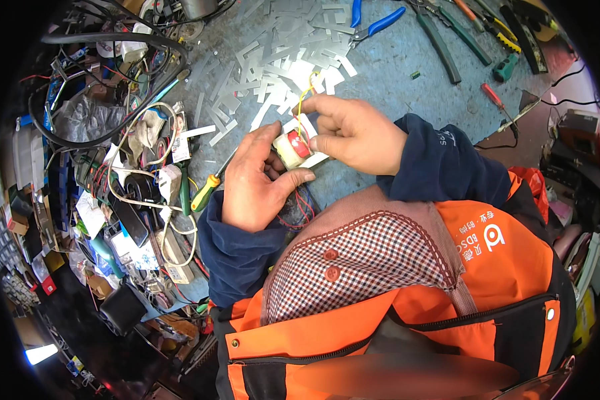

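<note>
A small transformer coil (290, 152), wrapped in pale yellow and red with white edges, is between my two hands over the bench. My left hand (255, 183) closes on its left side, with the thumb at the near edge. On the other side, my right hand (363, 137) grips it with a curled thumb and fingers. A yellow wire (303, 100) rises from the coil beside my right index finger. Red and blue wires (305, 212) hang below it, near my left thumb. Just beyond my hands lie many loose grey metal laminations (280, 53), scattered in a pile.
A screwdriver with a yellow-green handle (205, 193) lies beside my left wrist. Tangled cables (157, 117) and clutter fill the left side. At the far right are blue-handled pliers (385, 22), green-handled cutters (440, 47) and a red screwdriver (492, 95) on the blue-grey bench (407, 87).
</note>
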Demonstrator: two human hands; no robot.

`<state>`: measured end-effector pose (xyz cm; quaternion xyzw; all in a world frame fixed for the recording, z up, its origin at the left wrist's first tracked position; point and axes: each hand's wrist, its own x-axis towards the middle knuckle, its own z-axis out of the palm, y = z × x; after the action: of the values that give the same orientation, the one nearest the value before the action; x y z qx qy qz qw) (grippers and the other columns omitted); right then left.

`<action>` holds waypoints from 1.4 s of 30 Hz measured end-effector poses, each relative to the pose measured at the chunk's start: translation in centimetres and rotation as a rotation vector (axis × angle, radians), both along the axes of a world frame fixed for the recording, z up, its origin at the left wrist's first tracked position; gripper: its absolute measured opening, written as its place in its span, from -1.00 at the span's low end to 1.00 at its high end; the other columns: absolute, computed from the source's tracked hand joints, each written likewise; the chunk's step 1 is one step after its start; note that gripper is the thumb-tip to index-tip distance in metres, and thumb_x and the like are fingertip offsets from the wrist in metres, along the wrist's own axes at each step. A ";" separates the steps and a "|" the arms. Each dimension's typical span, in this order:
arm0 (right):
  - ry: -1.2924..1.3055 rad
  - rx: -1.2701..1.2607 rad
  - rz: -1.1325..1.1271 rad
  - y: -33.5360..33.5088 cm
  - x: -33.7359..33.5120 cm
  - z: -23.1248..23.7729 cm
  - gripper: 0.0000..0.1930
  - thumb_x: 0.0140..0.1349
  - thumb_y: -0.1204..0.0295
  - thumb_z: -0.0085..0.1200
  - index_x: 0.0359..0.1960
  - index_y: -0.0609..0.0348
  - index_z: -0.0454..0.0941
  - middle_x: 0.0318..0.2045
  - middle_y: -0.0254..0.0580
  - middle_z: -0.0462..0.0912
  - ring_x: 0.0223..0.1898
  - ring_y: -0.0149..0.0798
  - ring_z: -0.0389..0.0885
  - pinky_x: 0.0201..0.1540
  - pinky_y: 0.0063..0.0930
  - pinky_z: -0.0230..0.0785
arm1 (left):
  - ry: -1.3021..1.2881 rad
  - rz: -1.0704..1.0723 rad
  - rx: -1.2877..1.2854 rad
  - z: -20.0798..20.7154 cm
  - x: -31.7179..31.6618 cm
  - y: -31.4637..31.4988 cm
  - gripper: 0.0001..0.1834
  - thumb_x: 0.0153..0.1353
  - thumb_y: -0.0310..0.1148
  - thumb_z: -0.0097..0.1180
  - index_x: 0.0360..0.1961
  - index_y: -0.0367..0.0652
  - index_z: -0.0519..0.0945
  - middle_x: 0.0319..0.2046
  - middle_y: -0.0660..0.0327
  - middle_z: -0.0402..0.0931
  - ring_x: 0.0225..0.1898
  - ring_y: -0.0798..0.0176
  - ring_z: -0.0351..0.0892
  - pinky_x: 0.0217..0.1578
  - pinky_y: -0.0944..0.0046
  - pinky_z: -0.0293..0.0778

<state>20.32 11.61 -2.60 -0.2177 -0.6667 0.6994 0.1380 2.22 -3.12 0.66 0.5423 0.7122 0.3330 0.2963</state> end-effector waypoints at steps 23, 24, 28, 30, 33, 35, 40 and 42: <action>0.025 0.025 0.022 -0.1 0.9 -0.4 -0.34 0.07 0.44 0.50 0.22 0.26 0.47 -0.37 -0.19 0.55 -0.40 -0.31 0.65 -0.34 -0.37 0.49 | 0.088 -0.141 -0.029 1.8 0.5 0.1 -0.26 0.19 -0.51 0.44 0.37 -0.35 0.38 0.25 -0.24 0.49 0.12 -0.28 0.66 0.00 0.03 0.67; 0.003 0.088 0.044 0.1 0.7 -0.2 -0.33 0.06 0.43 0.50 0.22 0.24 0.48 -0.38 -0.18 0.54 -0.39 -0.27 0.65 -0.34 -0.35 0.49 | 0.087 -0.148 -0.030 1.9 0.5 0.1 -0.26 0.19 -0.51 0.44 0.37 -0.35 0.38 0.25 -0.24 0.49 0.11 -0.27 0.67 -0.01 0.03 0.67; -0.060 0.255 0.083 0.5 0.0 0.7 -0.31 -0.01 0.36 0.49 0.21 0.16 0.50 -0.33 -0.07 0.59 -0.35 -0.06 0.67 -0.28 -0.21 0.48 | 0.019 -0.112 -0.147 2.5 0.1 0.6 -0.26 0.16 -0.51 0.46 0.35 -0.36 0.41 0.13 -0.14 0.57 -0.01 -0.04 0.72 -0.11 0.13 0.67; -0.001 0.298 0.042 0.1 0.0 1.0 -0.31 0.00 0.36 0.49 0.22 0.16 0.50 -0.29 -0.03 0.63 -0.34 -0.03 0.67 -0.26 -0.20 0.50 | 0.006 -0.158 -0.123 2.3 -0.6 0.5 -0.25 0.14 -0.50 0.49 0.35 -0.36 0.43 0.06 -0.09 0.58 -0.09 0.09 0.71 -0.15 0.17 0.66; 0.147 0.480 0.012 -0.1 -0.1 -0.7 -0.26 0.07 0.47 0.49 0.36 0.17 0.50 -0.31 -0.16 0.56 -0.37 -0.25 0.59 -0.31 -0.35 0.47 | -0.104 -0.243 -0.278 4.0 -2.7 1.3 -0.23 0.14 -0.49 0.49 0.38 -0.29 0.43 0.08 -0.03 0.59 -0.12 0.17 0.68 -0.12 0.17 0.64; 0.127 0.433 0.046 0.1 -0.2 -0.7 -0.31 0.08 0.43 0.47 0.32 0.20 0.54 -0.14 0.00 0.61 -0.30 -0.07 0.63 -0.22 -0.24 0.51 | -0.064 -0.270 -0.221 6.2 -5.0 4.6 -0.35 0.25 -0.50 0.42 0.36 -0.26 0.50 0.00 0.15 0.65 -0.10 0.32 0.67 -0.10 0.26 0.61; 0.024 0.455 0.117 0.2 -0.6 0.9 -0.30 0.07 0.39 0.48 0.30 0.21 0.54 -0.23 -0.07 0.59 -0.36 -0.13 0.60 -0.26 -0.27 0.48 | 0.566 -0.299 0.313 2.3 -11.2 19.8 -0.57 0.33 -0.59 0.15 0.22 -0.19 0.65 0.18 0.01 0.63 0.10 0.06 0.69 0.13 0.16 0.58; 0.010 0.451 0.109 0.5 -0.4 0.7 -0.30 0.07 0.38 0.48 0.30 0.21 0.54 -0.26 -0.08 0.58 -0.38 -0.15 0.59 -0.28 -0.27 0.46 | 0.764 -0.320 0.335 -1.8 -12.4 26.1 -0.49 0.26 -0.63 0.12 0.25 -0.13 0.65 0.26 0.02 0.59 0.24 -0.14 0.60 0.28 0.04 0.52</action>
<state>19.94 12.11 -1.92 -0.1417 -0.8161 0.5403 0.1485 -10.19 22.98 -1.18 0.7701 0.6140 0.1698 -0.0324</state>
